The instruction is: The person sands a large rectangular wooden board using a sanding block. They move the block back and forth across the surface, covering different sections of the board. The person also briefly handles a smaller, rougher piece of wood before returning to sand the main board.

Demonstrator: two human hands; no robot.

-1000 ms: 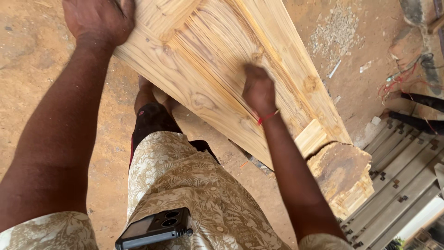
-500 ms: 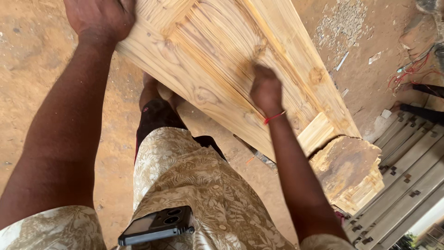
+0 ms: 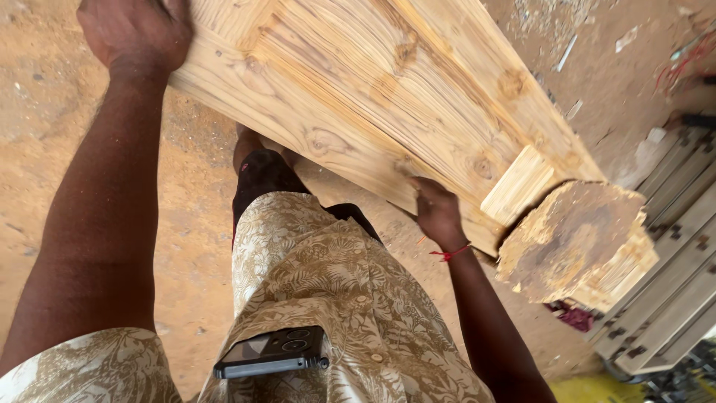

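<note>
A large pale wooden door panel (image 3: pixel 358 82) with strong grain and knots slants across the upper middle of the head view. My left hand (image 3: pixel 134 33) grips its near edge at the top left. My right hand (image 3: pixel 436 213) holds the panel's lower near edge, a red thread around the wrist. One end of the panel rests on a rough wooden block (image 3: pixel 574 246) at the right.
Sandy dirt ground (image 3: pixel 45 149) lies below. My patterned shorts (image 3: pixel 313 291) carry a dark phone (image 3: pixel 272 351) in the pocket. Pale slatted frames (image 3: pixel 671 269) lie at the right; red wires (image 3: pixel 682 60) and debris sit at the top right.
My right hand slid from the panel's face down to its lower near edge. The view has shifted, with the block now larger and higher at the right.
</note>
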